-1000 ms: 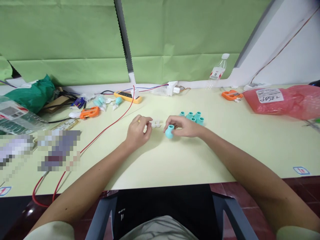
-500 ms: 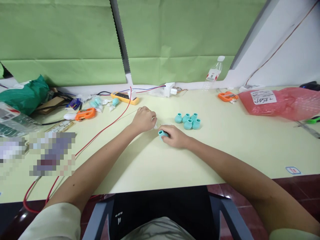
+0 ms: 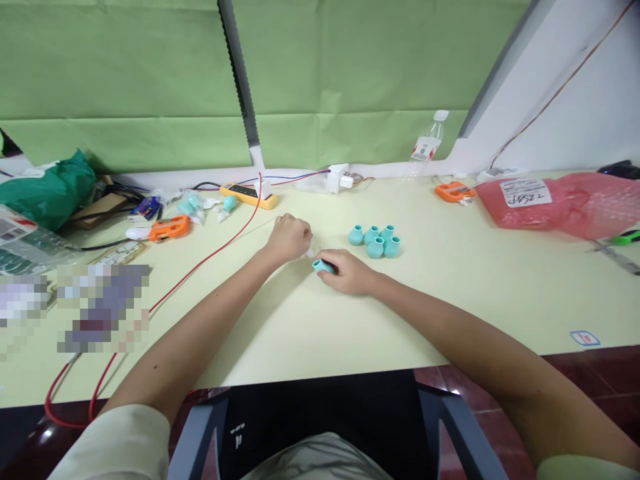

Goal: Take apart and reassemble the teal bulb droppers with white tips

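My right hand (image 3: 347,272) is closed around a small teal vase-shaped piece (image 3: 323,267), whose open mouth tilts up and to the left. Just left of it, my left hand (image 3: 289,238) is closed with its fingers curled in. A small whitish, see-through bit (image 3: 309,253) shows at the left fingertips, but what they grip is too small to make out. Beyond my right hand, several matching teal vase-shaped pieces (image 3: 376,247) stand upright in a tight group, necks up.
A red cable (image 3: 200,262) runs past my left forearm. Along the back lie a yellow power strip (image 3: 249,195), a white plug (image 3: 338,179) and a clear bottle (image 3: 428,141). Orange cutters (image 3: 170,228) lie left; another orange tool (image 3: 454,192) and a pink bubble-wrap package (image 3: 560,205) lie right.
The teal piece in my right hand has shifted slightly left and tips over more. My left hand stays closed in nearly the same place. The standing group has not moved.
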`<action>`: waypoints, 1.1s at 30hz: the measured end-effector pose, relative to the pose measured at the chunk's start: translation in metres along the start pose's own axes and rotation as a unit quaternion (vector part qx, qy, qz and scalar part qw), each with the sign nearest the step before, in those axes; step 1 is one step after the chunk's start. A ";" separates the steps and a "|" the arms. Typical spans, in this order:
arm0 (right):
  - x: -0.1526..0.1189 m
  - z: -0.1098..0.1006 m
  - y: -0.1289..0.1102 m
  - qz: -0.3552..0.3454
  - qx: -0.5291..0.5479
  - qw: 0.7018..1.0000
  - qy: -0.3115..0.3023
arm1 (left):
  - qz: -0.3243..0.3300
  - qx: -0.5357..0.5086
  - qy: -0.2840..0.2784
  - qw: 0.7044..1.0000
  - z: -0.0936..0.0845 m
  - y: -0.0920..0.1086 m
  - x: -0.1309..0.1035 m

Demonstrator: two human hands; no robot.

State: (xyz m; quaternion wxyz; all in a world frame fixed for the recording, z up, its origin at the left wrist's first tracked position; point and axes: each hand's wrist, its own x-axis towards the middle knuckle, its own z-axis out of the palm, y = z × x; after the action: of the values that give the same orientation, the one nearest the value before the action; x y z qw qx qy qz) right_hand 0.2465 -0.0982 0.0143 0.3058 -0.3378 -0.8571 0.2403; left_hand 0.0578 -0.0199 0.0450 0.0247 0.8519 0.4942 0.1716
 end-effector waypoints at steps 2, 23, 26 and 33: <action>0.000 0.001 0.001 0.010 0.014 1.000 0.010 | -0.013 -0.052 0.041 0.998 -0.004 0.001 0.002; 0.002 0.012 -0.012 0.052 0.157 0.984 0.062 | -0.094 -0.633 0.037 0.767 -0.009 0.022 -0.087; 0.001 0.012 -0.011 0.030 0.128 0.990 0.058 | -0.080 -0.609 0.048 0.787 -0.005 0.026 -0.090; 0.000 0.010 -0.010 0.021 0.068 0.996 0.054 | -0.076 -0.560 0.065 0.822 0.000 0.025 -0.092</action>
State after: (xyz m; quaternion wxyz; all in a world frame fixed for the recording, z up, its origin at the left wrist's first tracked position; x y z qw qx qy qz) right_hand 0.2355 -0.1071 0.0137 0.3690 -0.3467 -0.8137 0.2855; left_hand 0.0369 -0.1108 0.0252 0.4783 0.6382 0.3762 0.4716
